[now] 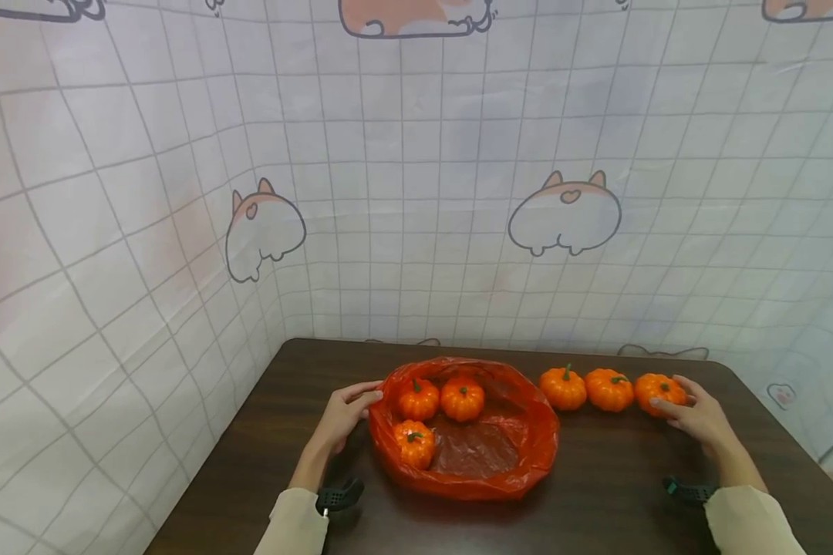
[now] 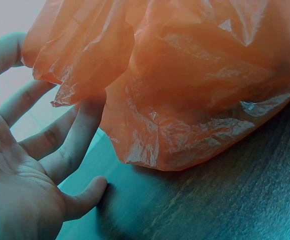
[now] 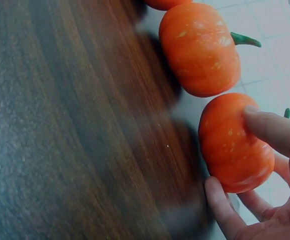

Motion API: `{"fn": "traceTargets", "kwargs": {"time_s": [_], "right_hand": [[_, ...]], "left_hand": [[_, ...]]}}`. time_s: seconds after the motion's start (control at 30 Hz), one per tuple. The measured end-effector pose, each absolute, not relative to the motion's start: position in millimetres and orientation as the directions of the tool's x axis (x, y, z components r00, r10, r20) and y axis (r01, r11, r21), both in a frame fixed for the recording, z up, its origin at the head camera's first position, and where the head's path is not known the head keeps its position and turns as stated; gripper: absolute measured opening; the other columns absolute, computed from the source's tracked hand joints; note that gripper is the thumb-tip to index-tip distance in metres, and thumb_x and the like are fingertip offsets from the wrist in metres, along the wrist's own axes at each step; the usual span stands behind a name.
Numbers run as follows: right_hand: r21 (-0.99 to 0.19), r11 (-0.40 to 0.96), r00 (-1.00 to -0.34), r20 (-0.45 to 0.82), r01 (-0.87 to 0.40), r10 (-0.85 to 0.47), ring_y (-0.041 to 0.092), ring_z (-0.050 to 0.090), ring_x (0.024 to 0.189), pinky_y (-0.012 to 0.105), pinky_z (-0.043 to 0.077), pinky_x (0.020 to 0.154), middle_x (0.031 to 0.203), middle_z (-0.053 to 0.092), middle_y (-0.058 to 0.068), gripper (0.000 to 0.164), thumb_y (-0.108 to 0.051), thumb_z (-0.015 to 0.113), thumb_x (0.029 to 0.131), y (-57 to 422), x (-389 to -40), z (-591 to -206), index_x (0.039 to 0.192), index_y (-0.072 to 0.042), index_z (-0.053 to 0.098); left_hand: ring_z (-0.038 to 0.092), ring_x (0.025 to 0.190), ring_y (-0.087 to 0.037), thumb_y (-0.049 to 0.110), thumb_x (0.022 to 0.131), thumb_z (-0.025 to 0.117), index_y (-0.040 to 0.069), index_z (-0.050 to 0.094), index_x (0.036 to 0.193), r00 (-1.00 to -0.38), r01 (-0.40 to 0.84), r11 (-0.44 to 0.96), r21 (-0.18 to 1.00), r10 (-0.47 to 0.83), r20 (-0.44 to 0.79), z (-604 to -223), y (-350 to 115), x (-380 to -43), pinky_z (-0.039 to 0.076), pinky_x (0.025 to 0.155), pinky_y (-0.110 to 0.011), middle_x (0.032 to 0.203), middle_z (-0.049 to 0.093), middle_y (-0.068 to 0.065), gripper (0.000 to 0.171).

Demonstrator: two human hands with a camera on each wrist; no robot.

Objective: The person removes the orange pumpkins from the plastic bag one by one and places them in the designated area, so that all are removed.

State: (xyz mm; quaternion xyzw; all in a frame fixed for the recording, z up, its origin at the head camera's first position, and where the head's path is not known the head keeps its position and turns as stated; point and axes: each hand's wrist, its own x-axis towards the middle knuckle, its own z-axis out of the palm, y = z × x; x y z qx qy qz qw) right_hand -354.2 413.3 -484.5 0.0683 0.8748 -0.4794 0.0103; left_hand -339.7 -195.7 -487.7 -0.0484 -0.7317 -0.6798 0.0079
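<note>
A red plastic bag [image 1: 468,487] sits with its mouth wide and its edge folded outward; three small orange pumpkins with green stems lie inside, one of them at the near left [image 1: 416,445]. At the bag's left rim, my left hand [image 1: 343,416] holds the folded edge [image 2: 92,55] between thumb and fingers, the fingertips partly hidden by the plastic. Farther right, my right hand [image 1: 701,416] grips the rightmost pumpkin [image 3: 235,145], thumb on its near side and fingers round the far and lower sides. This pumpkin is on the table, at the end of a row.
Two more pumpkins stand in that row, a middle one [image 1: 608,390] and a left one [image 1: 562,388] close beside the bag. All rest on a dark wooden table [image 1: 618,493]. A white gridded curtain with cartoon dogs [image 1: 423,262] hangs behind and along the left side.
</note>
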Motion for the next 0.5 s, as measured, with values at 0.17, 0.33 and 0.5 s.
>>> {"fn": "traceTargets", "kwargs": {"time_s": [0.17, 0.33, 0.5], "right_hand": [[-0.83, 0.539, -0.989, -0.109, 0.144, 0.098, 0.056, 0.035, 0.138, 0.023, 0.06, 0.08, 0.155, 0.008, 0.05, 0.096, -0.043, 0.058, 0.103, 412.6, -355.2, -483.1, 0.16, 0.005, -0.001], [-0.824, 0.546, -0.989, -0.124, 0.151, 0.086, 0.055, 0.035, 0.138, 0.021, 0.059, 0.079, 0.156, 0.009, 0.049, 0.097, -0.047, 0.056, 0.103, 414.0, -355.5, -484.6, 0.16, 0.005, -0.002], [-0.829, 0.54, -0.989, -0.122, 0.146, 0.08, 0.056, 0.032, 0.141, 0.024, 0.06, 0.083, 0.156, 0.006, 0.049, 0.1, -0.05, 0.057, 0.102, 415.8, -357.3, -487.1, 0.161, 0.003, -0.005]], "left_hand": [[0.072, 0.086, -0.017, 0.025, 0.099, 0.068, 0.003, 0.069, 0.131, -0.996, 0.077, 0.074, 0.994, 0.051, 0.073, -489.5, -195.1, -339.4, 0.06, 0.094, -0.041, 0.126, 0.072, -0.017, 0.039], [0.072, 0.086, -0.016, 0.024, 0.099, 0.068, 0.004, 0.069, 0.13, -0.996, 0.078, 0.084, 0.993, 0.054, 0.074, -490.1, -195.3, -339.2, 0.061, 0.092, -0.038, 0.125, 0.073, -0.016, 0.038], [0.072, 0.086, -0.015, 0.026, 0.099, 0.067, 0.003, 0.069, 0.131, -0.995, 0.091, 0.1, 0.991, 0.056, 0.086, -489.1, -196.3, -340.0, 0.061, 0.091, -0.037, 0.126, 0.072, -0.017, 0.039]]}}
